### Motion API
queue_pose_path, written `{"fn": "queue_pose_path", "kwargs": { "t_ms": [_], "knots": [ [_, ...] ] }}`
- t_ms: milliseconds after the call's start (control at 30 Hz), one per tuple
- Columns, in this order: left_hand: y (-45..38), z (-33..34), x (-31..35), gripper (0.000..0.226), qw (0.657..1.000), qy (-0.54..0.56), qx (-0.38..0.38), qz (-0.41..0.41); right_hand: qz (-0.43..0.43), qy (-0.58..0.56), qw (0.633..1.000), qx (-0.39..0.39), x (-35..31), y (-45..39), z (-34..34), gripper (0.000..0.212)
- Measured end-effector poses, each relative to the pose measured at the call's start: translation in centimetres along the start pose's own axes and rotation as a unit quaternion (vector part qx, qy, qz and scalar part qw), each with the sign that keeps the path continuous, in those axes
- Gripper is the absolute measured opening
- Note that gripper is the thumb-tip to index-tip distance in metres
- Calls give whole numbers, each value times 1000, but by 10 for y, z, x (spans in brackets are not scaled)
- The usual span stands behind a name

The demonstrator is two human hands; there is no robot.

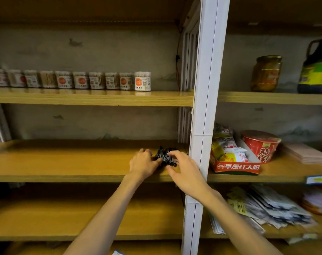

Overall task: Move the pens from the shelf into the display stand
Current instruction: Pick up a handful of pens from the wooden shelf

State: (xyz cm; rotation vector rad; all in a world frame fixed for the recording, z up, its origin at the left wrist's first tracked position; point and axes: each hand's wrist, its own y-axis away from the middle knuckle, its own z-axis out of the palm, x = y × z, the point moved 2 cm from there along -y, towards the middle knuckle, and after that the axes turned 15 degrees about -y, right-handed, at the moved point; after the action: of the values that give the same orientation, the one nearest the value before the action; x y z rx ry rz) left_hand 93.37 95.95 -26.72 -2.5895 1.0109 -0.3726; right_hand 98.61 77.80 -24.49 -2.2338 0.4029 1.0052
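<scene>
1. Wooden shelf boards [83,97] run in tiers, front edges light tan.
2. A white upright post [205,100] divides the left bay from the right bay.
3. The rear wall [101,52] is grey, marked with faint dark patches.
4. Lighting is dim and warm.

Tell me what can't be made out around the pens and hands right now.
Head view only:
- Pens: the count, since the left hand and right hand cover both sides of the pile.
- Grip: fingertips hidden among the pens, so whether either hand holds any is unclear.
- Display stand: not in the frame.
- Packets on the lower shelf: blurred, unreadable.
</scene>
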Motion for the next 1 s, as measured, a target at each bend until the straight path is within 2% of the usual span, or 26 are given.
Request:
{"fn": "queue_pose_path", "kwargs": {
  "t_ms": [167,367,633,767,867,1000],
  "knots": [
    [-20,11,1,59,1000,-6,-23,-5,21,-3,999,24,2,-16,11,59],
    [-40,19,-6,46,999,-20,-32,-30,67,-8,996,55,7,-36,20,70],
    [-63,20,-10,56,985,-124,-120,-4,127,37,990,38,24,-57,35,78],
    [-63,21,-18,48,981,-155,-117,5,178,62,981,45,35,-73,41,82],
    [-60,19,-26,45,989,-122,-90,0,217,71,973,42,45,-83,49,85],
    [-59,14,-45,42,998,26,-60,-27,208,96,973,17,56,-89,58,74]
  ]
}}
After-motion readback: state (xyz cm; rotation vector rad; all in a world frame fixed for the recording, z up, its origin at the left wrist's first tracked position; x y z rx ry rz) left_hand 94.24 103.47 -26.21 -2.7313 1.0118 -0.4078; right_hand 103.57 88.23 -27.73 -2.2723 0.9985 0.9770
